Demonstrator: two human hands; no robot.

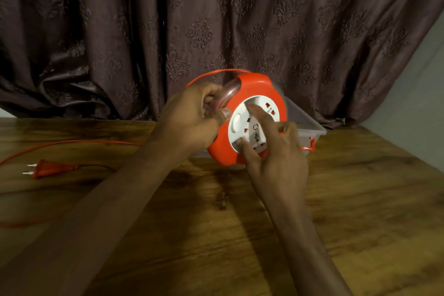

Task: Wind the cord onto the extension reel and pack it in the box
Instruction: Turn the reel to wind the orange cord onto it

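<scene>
A red plug [46, 168] is seen far from the fingers, on the table [216, 235]. The orange reel [252, 94] is gripped by the left hand [189, 120]. Its white face is touched by the right hand [276, 151], whose fingers are spread. A clear box [310, 125] is just behind.

We list the reel [254, 89] as bright orange-red, its round socket face [242, 125] white with small red openings. The cord [72, 143] and the plug [48, 168] match the reel's orange-red; we note the plug's pins as pale, possibly white. The box [310, 125] we record as clear plastic with a red latch [311, 144]. The table [360, 199] is brown wood grain with darker streaks. The curtain [216, 19] is dark brownish-purple, carrying a raised damask motif.
</scene>
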